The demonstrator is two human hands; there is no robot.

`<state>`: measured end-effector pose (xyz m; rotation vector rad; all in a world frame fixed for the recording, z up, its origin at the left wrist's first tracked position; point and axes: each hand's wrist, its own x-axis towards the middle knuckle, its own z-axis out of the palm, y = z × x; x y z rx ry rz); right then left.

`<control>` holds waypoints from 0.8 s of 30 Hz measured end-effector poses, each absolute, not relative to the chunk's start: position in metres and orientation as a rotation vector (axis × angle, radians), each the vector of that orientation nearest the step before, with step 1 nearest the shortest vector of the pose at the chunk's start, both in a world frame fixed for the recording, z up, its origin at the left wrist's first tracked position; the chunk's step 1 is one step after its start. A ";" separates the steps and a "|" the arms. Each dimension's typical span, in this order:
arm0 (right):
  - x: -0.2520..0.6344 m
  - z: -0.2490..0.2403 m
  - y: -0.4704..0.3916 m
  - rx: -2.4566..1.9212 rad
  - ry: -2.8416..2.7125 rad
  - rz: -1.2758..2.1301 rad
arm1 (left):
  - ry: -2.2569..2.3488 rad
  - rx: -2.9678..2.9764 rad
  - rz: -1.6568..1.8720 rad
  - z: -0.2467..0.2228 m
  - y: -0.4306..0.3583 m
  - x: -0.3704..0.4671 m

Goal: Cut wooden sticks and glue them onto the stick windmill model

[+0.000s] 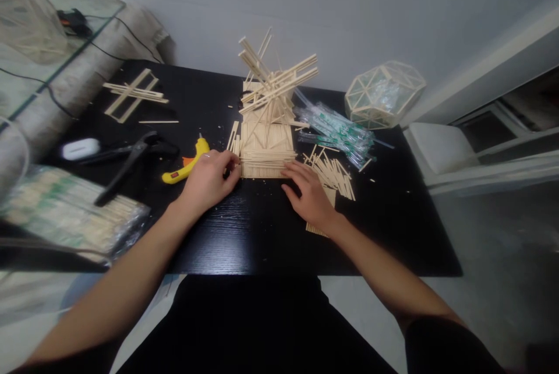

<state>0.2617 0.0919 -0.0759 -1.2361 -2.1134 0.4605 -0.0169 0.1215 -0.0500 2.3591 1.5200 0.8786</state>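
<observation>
A black counter (244, 246) with a wood-grain surface stands against a plain pale grey wall (349, 1), evenly lit with no hard shadows. To the right lies a light grey floor (502, 246), and a white frame (502, 48) slants along the wall's right edge. At the far left a glass-topped table (26, 77) adjoins the counter.

This looks like a room in a home used as a hobby craft corner. A black desk (262, 234) against a plain white wall carries a stick-built model (268, 123), loose wooden sticks (334, 173), a yellow glue gun (186, 165) and a faceted stick-frame dome (384, 94). Packs of sticks (65, 211) lie at the blurred left edge, probably on a sofa.
</observation>
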 end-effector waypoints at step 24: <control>0.265 -0.075 0.100 -1.275 -2.176 0.227 | 1.394 2.556 0.747 -0.058 0.111 -0.003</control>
